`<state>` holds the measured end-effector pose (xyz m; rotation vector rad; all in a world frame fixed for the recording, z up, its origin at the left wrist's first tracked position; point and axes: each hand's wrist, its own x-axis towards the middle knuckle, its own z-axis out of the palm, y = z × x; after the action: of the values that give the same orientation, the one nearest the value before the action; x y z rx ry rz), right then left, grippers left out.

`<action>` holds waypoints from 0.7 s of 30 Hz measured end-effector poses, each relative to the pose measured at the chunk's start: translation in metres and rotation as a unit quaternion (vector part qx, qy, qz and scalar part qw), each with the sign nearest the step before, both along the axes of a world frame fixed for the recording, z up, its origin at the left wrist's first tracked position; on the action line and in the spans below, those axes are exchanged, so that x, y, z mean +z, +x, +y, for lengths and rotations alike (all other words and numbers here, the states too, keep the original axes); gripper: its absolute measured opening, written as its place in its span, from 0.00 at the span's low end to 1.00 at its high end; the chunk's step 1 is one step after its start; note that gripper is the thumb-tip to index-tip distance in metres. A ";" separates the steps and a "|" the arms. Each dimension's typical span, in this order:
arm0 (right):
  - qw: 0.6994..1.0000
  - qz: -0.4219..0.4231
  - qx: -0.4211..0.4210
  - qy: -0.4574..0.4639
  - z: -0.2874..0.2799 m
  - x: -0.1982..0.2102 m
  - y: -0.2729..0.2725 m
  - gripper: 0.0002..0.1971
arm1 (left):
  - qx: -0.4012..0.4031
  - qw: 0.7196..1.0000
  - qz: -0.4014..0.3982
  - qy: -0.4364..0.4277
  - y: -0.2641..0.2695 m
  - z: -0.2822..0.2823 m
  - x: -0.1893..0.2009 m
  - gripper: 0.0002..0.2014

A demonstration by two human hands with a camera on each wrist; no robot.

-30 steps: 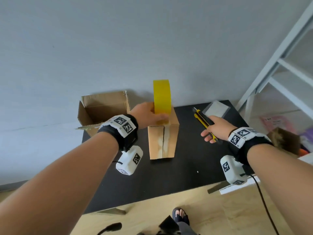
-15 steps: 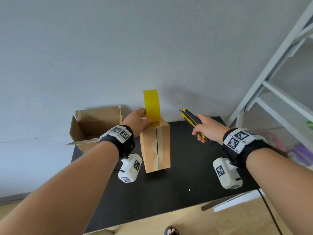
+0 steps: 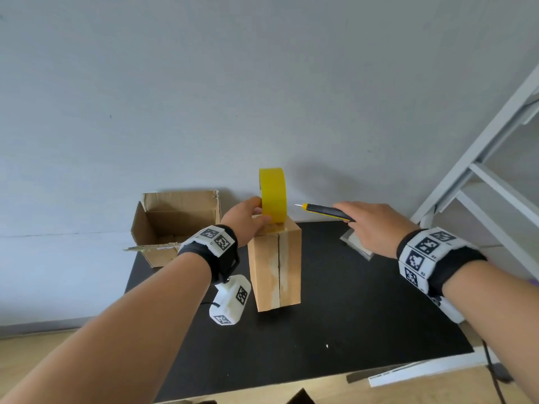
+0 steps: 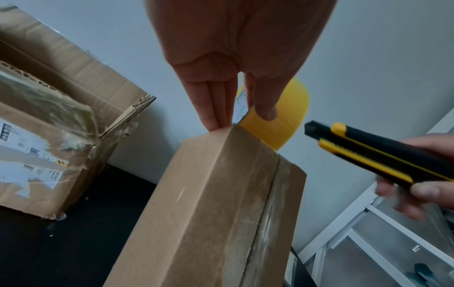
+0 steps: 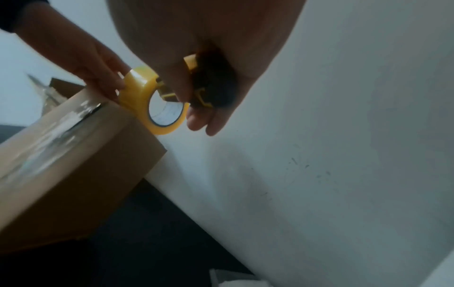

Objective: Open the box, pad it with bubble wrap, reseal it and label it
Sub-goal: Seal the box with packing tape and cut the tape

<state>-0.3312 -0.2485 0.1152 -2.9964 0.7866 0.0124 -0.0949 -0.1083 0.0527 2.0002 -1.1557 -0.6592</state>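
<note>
A small closed cardboard box (image 3: 275, 272) stands on the black table (image 3: 350, 330), its taped seam facing me. A yellow tape roll (image 3: 272, 195) stands on edge on the box's far top. My left hand (image 3: 248, 220) holds the roll between thumb and fingers, fingertips (image 4: 213, 118) at the box's top edge (image 4: 228, 147). My right hand (image 3: 373, 225) grips a yellow-and-black utility knife (image 3: 326, 212), its tip pointing left toward the roll (image 5: 152, 103). In the left wrist view the knife (image 4: 368, 153) hovers right of the box.
A larger open cardboard box (image 3: 175, 225) with torn tape sits at the table's back left. A flat clear packet (image 3: 355, 243) lies under my right hand. White shelving (image 3: 481, 185) stands at right, a grey wall behind.
My right hand lifted the knife off the table and swung it left toward the tape roll. The left hand stayed on the roll atop the box.
</note>
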 end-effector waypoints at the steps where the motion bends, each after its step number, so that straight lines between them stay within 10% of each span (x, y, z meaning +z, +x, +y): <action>1: 0.999 0.015 0.024 -0.021 0.000 0.001 -0.001 0.18 | -0.001 1.000 0.003 0.000 0.000 -0.001 0.000 0.12; 21: 0.953 -0.081 0.228 -0.183 0.013 -0.023 0.023 0.25 | -0.004 1.000 0.001 -0.020 -0.002 0.002 -0.010 0.12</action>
<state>-0.3078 -0.2354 0.0920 -3.3912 0.0708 -0.3997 -0.0967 -0.1060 0.0428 1.9628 -1.1670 -0.6368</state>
